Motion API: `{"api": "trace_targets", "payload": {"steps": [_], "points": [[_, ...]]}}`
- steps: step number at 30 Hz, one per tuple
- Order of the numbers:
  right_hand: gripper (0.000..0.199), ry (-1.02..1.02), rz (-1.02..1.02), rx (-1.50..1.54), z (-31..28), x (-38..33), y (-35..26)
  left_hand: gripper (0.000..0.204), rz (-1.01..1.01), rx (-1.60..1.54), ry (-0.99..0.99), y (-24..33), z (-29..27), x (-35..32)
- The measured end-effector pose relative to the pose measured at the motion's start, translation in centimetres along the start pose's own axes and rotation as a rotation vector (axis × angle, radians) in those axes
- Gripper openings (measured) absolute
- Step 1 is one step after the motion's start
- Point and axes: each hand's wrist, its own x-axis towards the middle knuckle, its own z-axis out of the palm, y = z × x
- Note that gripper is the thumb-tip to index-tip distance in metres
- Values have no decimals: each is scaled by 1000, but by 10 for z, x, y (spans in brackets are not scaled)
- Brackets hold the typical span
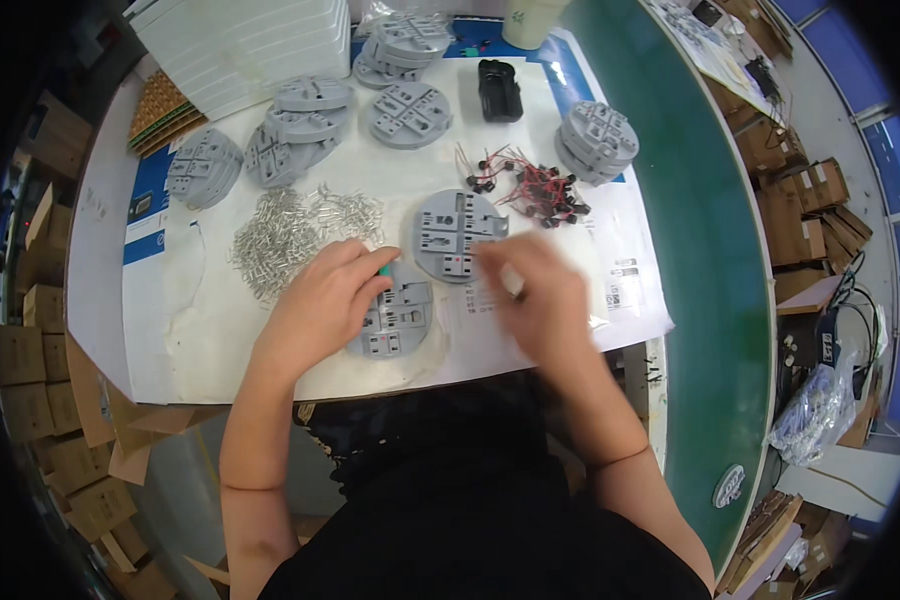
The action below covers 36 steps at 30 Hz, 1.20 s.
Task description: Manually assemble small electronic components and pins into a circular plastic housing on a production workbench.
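Observation:
My left hand point(320, 305) lies over the left edge of a round grey plastic disc point(398, 325) with moulded slots and small dark parts. Its thumb and forefinger are closed round a small green piece point(384, 270), mostly hidden. Just above and to the right lies a second grey disc point(448, 238) of the same sort. Blurred by motion, my right hand point(538, 300) is at that disc's right edge. A pale spot shows among its fingers, too smeared to name. Left of the discs spreads a pile of small silvery metal pieces point(280, 240).
Small black round parts with red wires point(545, 190) lie in a heap at right. Stacked grey discs point(597, 140) stand beyond them, others point(310, 108) at far left. A black plastic case point(499, 90), a pale cup point(532, 22) and white trays point(250, 50) line the back.

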Motion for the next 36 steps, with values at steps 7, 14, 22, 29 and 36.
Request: {"api": "trace_targets", "payload": {"steps": [7,14,22,29,36], "points": [[21,-112,275,-341,-33,38,50,52,3,2,310,6,52,-19],[22,-79,288,-293,-27,17,59,58,-10,-35,383,8,61,-22],[18,226,149,-27,-26,18,71,56,31,-45,475,19,54,-19],[18,-63,395,528,-29,20,-6,52,276,-28,597,45,2,-13],[20,-145,357,913,2,-6,-38,24,135,-505,466,46,9,-22]]}}
